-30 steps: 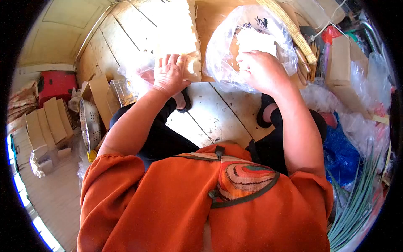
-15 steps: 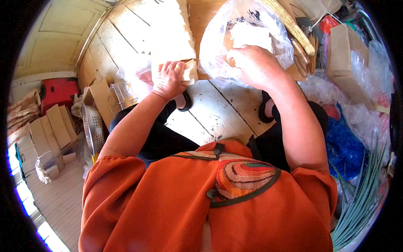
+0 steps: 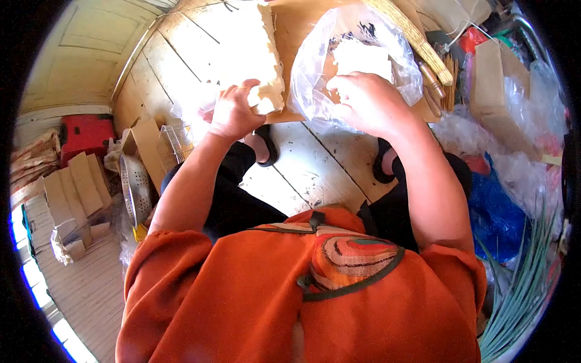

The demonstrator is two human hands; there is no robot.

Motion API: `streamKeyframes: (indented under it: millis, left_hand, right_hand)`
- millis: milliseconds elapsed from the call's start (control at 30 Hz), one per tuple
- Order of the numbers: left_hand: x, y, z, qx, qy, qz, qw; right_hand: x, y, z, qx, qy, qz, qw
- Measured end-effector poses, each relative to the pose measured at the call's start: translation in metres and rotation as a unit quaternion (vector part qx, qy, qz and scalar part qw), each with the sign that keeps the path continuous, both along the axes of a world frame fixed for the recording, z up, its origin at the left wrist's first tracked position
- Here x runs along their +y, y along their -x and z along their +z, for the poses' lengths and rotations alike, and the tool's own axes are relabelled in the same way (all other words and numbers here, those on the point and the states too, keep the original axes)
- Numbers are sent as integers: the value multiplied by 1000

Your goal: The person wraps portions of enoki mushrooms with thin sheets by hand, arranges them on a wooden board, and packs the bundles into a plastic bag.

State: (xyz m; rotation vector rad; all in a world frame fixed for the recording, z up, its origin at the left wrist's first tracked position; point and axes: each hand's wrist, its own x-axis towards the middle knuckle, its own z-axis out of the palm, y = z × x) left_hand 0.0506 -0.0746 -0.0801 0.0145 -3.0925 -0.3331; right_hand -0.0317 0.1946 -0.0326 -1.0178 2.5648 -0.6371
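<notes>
On the left lies a long stack of cream sheets (image 3: 245, 48) with ragged edges, washed out by bright light. My left hand (image 3: 233, 112) is at its near end, thumb and fingers closed round the curled-up end of a cream sheet (image 3: 266, 97). My right hand (image 3: 375, 103) reaches over the near rim of a clear plastic bag (image 3: 308, 54). Its fingers are bent inward beside a small stack of white sheets (image 3: 363, 58) inside the bag. What those fingertips touch is hidden. Dark thin scraps (image 3: 366, 29) show beyond the white stack.
Under the bag is a brown board (image 3: 287, 24). To its right lie a bundle of pale straw (image 3: 417, 39) and a wooden-handled tool (image 3: 431, 77). A metal colander (image 3: 136, 190), red case (image 3: 88, 138) and cardboard stand left. Blue plastic (image 3: 499, 206) and long green leaves (image 3: 523, 290) lie right.
My left hand has turned from lying flat on the near end to gripping it, and the cream end is lifted and curled. My right hand has barely moved at the bag.
</notes>
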Motion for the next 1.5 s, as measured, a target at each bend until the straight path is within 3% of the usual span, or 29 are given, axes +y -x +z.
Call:
streamKeyframes:
  millis: [100, 133, 233, 300, 367, 433, 500, 600, 700, 833, 900, 967, 1033, 1100, 1200, 1233, 1300, 1333, 1400, 1433, 1467, 1500]
  left_hand:
    - [5, -7, 38, 15, -278, 82, 957]
    - [0, -10, 27, 47, -454, 70, 887]
    - [21, -10, 51, 4, -589, 29, 808]
    - [30, -6, 35, 58, -577, -4, 814]
    - [51, 3, 36, 47, -672, -8, 739]
    - [64, 6, 46, 48, -687, 22, 725]
    - [73, 13, 52, -75, -758, 40, 647]
    - [85, 26, 54, -59, -796, -9, 603]
    - [94, 37, 53, -51, -818, -71, 569]
    - [103, 49, 46, -92, -849, -78, 514]
    - [104, 56, 42, -110, -812, -109, 563]
    - [97, 62, 48, -157, -804, -107, 563]
    - [91, 67, 55, -83, -785, -97, 606]
    - [73, 79, 54, -7, -643, -68, 763]
    - [64, 89, 49, 55, -399, 50, 914]
    - [68, 89, 44, 55, -400, 50, 913]
    - [80, 89, 29, 21, -153, 83, 984]
    - [83, 92, 26, -44, -153, 98, 982]
    - [76, 103, 16, -63, -181, 124, 974]
    - [71, 108, 13, -81, -208, 149, 963]
    - [65, 109, 9, -2, -227, 146, 963]
    - [56, 112, 6, 2, -256, 150, 955]
  right_hand:
    - [-4, -3, 3, -56, 68, -4, 996]
    - [-8, -7, 4, -68, 97, -4, 993]
    - [-22, -19, 6, -84, 159, -1, 984]
    - [-35, -24, 4, -66, 274, 34, 959]
    - [-47, -22, -7, -94, 380, 45, 919]
    - [-50, -25, -2, -101, 414, 4, 905]
    - [-48, -22, -2, -62, 402, 2, 914]
    - [-42, -13, -13, 6, 362, 4, 932]
    - [-38, -9, -5, -75, 329, -76, 938]
    - [-30, -3, -16, -94, 398, -139, 902]
    - [-23, 3, -16, -105, 417, -144, 891]
    - [-18, 12, -15, -94, 411, -165, 891]
    - [-9, 24, -10, -72, 434, -173, 881]
    - [7, 33, 4, -73, 396, -199, 894]
    - [26, 46, 10, -34, 348, -243, 905]
    - [31, 51, 8, -16, 300, -247, 921]
    - [34, 56, 1, 1, 249, -249, 936]
    - [29, 56, 3, 6, 189, -252, 949]
    - [19, 56, 9, 21, 82, -238, 968]
    - [13, 55, 15, 20, 81, -239, 967]
    - [7, 54, 20, 20, 27, -202, 979]
    - [5, 54, 20, 19, -27, -164, 986]
